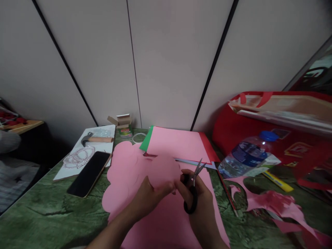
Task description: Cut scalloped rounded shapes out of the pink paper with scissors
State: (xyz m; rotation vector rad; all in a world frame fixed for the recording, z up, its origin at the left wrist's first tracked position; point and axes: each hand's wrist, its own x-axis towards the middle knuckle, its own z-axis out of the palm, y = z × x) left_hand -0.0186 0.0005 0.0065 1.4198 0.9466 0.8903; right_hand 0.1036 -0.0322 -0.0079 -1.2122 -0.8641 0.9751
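My left hand (153, 197) grips the lower edge of a round piece of pink paper (164, 170). In my right hand (201, 200) is a pair of scissors (197, 171) with black handles, its blades parted and pointing up and away from the paper. The fingertips of my right hand also reach the right edge of the round piece. Beneath both hands lie large pink sheets (160, 224). Several pink paper circles (120, 185) overlap along the left side of these sheets.
Left are a black phone (89, 174), a hammer (98, 139) and beaded strands (79, 157). Behind lie coloured sheets (178, 143) and a small box (124, 128). On the right are a water bottle (245, 155), a pencil (228, 193), pink scraps (275, 204), a yellow cutter (278, 181) and a red bag (225, 128).
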